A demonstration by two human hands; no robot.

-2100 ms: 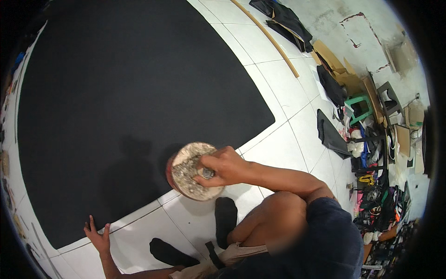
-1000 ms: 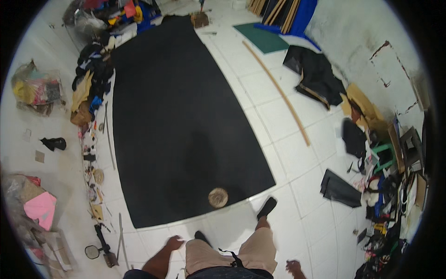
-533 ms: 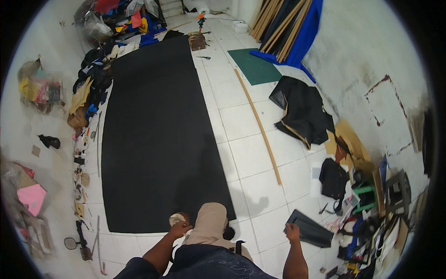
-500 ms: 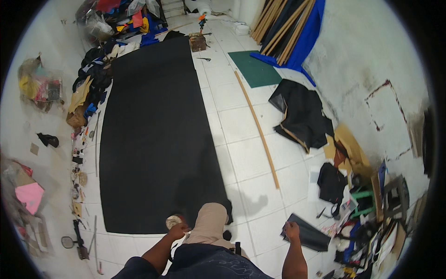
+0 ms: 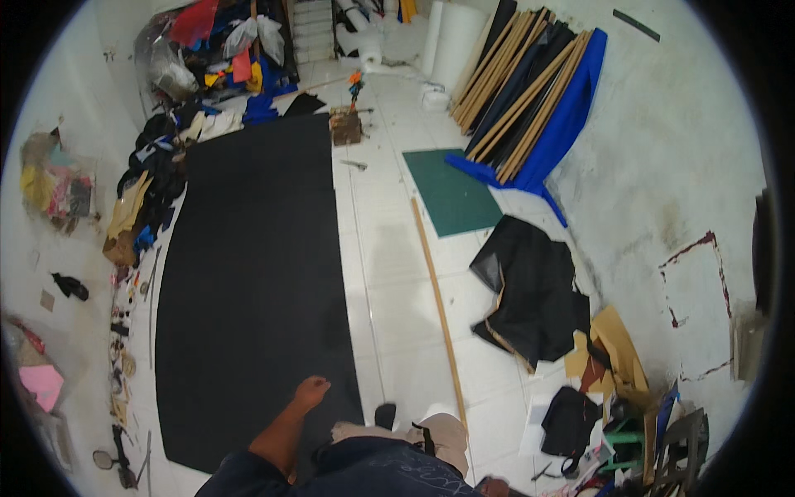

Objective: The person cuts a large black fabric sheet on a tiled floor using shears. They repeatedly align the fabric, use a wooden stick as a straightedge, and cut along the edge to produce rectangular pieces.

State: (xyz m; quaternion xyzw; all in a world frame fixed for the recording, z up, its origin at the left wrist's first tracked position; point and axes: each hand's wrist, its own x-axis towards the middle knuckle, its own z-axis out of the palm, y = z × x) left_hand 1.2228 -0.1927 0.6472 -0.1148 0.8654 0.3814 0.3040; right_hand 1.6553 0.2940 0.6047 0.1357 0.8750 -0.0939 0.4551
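Seen from above, the person stands at the lower middle of the frame, at the near right corner of a long black sheet (image 5: 248, 282) that runs up the white tiled floor (image 5: 389, 273) toward the upper left. The left hand (image 5: 310, 388) hangs over that corner of the sheet, fingers loosely curled and holding nothing. It is too small to tell how far the fingers are spread. Only a sliver of the right hand (image 5: 494, 485) shows at the bottom edge, so whether it is open or closed cannot be told.

Just right of the sheet, a thin wooden strip (image 5: 436, 302) lies along the tiles. A green cutting mat (image 5: 451, 192) sits above it, at centre right. A crumpled black cloth (image 5: 532, 290) lies at the right, near the wall. Long wooden boards (image 5: 517, 91) lean with a blue panel at the upper right. Heaps of coloured scraps (image 5: 224, 50) fill the upper left
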